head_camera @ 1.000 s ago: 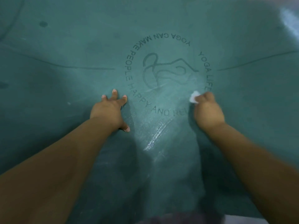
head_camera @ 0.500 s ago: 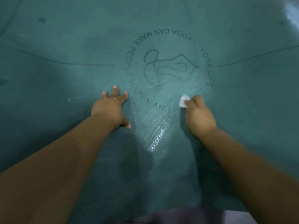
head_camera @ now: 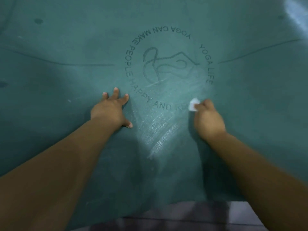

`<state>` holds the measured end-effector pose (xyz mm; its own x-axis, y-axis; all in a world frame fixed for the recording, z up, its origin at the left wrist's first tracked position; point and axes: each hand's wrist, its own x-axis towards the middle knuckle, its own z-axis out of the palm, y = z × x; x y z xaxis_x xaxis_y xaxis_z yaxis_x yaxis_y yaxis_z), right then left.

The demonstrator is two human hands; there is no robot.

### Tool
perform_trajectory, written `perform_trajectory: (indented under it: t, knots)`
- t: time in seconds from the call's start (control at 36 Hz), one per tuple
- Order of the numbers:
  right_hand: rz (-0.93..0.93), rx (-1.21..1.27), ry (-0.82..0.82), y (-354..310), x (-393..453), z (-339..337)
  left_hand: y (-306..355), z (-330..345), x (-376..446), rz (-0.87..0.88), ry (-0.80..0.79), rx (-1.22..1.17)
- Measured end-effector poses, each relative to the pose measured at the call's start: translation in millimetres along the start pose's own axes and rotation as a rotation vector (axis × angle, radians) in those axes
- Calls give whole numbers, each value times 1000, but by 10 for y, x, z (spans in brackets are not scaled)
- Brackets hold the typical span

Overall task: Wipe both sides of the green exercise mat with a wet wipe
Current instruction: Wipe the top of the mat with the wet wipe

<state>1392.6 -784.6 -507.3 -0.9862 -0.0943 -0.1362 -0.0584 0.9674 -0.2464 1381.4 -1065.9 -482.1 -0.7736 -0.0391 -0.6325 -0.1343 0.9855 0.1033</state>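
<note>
The green exercise mat (head_camera: 66,39) lies flat and fills nearly the whole view, with a round printed yoga logo (head_camera: 168,64) in its middle. My right hand (head_camera: 208,119) presses a small white wet wipe (head_camera: 193,105) onto the mat at the lower right of the logo's ring of text. My left hand (head_camera: 111,110) rests flat on the mat, fingers spread, just below and left of the logo. Shiny wet streaks (head_camera: 161,134) run between my two hands and up into the logo.
The mat's near edge (head_camera: 166,207) runs along the bottom, with grey floor (head_camera: 241,217) beyond it. A bright patch of floor (head_camera: 298,15) shows at the top right corner. Thin dark lines cross the mat left and right of the logo.
My right hand with the wipe has slid left and toward me along the logo's lower text, then held near that spot. The left hand has stayed in place.
</note>
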Motion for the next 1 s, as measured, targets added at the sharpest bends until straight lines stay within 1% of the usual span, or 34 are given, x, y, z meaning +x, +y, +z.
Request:
perform_trajectory:
  t: [0.03,0.06,0.08,0.11,0.14,0.17,0.19,0.22,0.25,0.31,0.36,0.39,0.42,0.44,0.5,0.56,0.61,0.67,0.69,0.75,0.81,0.86,0.92,0.94,0.97,1.0]
  knots:
    - [127,1,13,81,45,-33,5,1,-3,-2,0,-4]
    - [208,11,32,80,56,-44,12,1,-9,-3,2,-6]
    - [256,32,33,5,17,-19,17,2,-13,-5,6,-5]
    - [262,45,24,-110,-54,30,22,2,-18,-7,12,-2]
    - [209,35,20,-230,-176,158,26,3,-30,-10,17,1]
    - [108,35,4,-387,-331,311,33,4,-50,-14,22,5]
    - [-21,63,-62,-550,-517,462,38,5,-76,-17,29,10]
    - [-156,65,-177,-730,-730,559,43,10,-108,-17,34,18]
    - [-294,86,-250,-869,-949,621,47,15,-143,-13,38,27]
    - [-530,153,-269,-1023,-1278,616,49,26,-212,2,28,53]
    - [-689,101,-270,-1012,-1313,425,42,24,-286,23,-16,119]
    - [-724,27,-318,-932,-1227,314,36,18,-330,34,-43,158]
    - [-732,-30,-301,-802,-1117,271,28,7,-379,48,-70,196]
    - [-684,-47,-248,-676,-990,204,20,-6,-431,66,-101,235]
    - [-466,-31,-128,-413,-788,78,-11,-12,-532,92,-164,304]
    - [-154,-71,-110,-167,-669,4,-55,32,-605,108,-205,335]
    - [138,21,-96,-9,-622,-23,-103,126,-630,124,-209,337]
    - [314,169,0,-94,-676,33,-127,238,-642,117,-190,326]
    - [332,215,51,-212,-735,93,-129,291,-651,106,-175,309]
    - [208,208,65,-534,-947,328,-120,377,-672,90,-139,273]
    - [-27,240,-71,-951,-1246,451,-115,425,-687,78,-108,248]
    - [-442,98,-153,-1219,-1500,519,-127,433,-687,75,-94,232]
    - [-746,-31,-402,-1305,-1592,417,-150,426,-683,79,-94,218]
    - [-838,-20,-444,-1219,-1528,415,-163,427,-682,83,-91,212]
    - [-885,-46,-368,-1081,-1435,401,-174,431,-680,87,-83,206]
    - [-817,-4,-326,-927,-1323,385,-184,439,-676,91,-74,199]
